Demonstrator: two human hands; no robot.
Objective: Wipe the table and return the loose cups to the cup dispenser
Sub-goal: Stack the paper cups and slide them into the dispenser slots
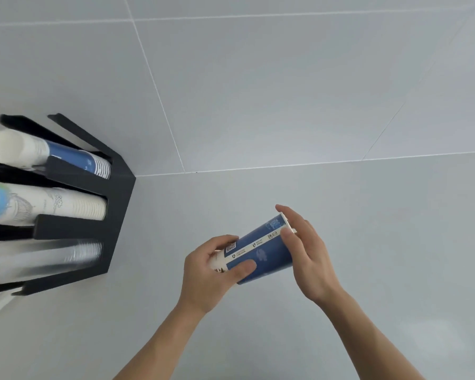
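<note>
Both hands hold a blue paper cup (261,249) on its side above the pale grey table (340,215), at about five o'clock from the frame's centre; the left hand (211,272) is curled round the cup's narrow whitish end, thumb lying across the blue wall and fingers wrapped over the far side; the right hand (305,250) lies against the wide rim end, fingers nearly straight and close together, thumb touching the wall beside the rim; whether that hand grips or merely steadies cannot be told. The cup's rim points toward two o'clock, its base toward eight o'clock. The black cup dispenser (115,215) stands at nine o'clock, well apart from the hands; its upper slot holds a stack of blue-and-white cups (52,156), its middle slot a stack of white printed cups (52,205), its lower slot a blurred stack of clear cups (55,257). White seam lines (159,94) cross the grey surface beyond, toward twelve o'clock.
</note>
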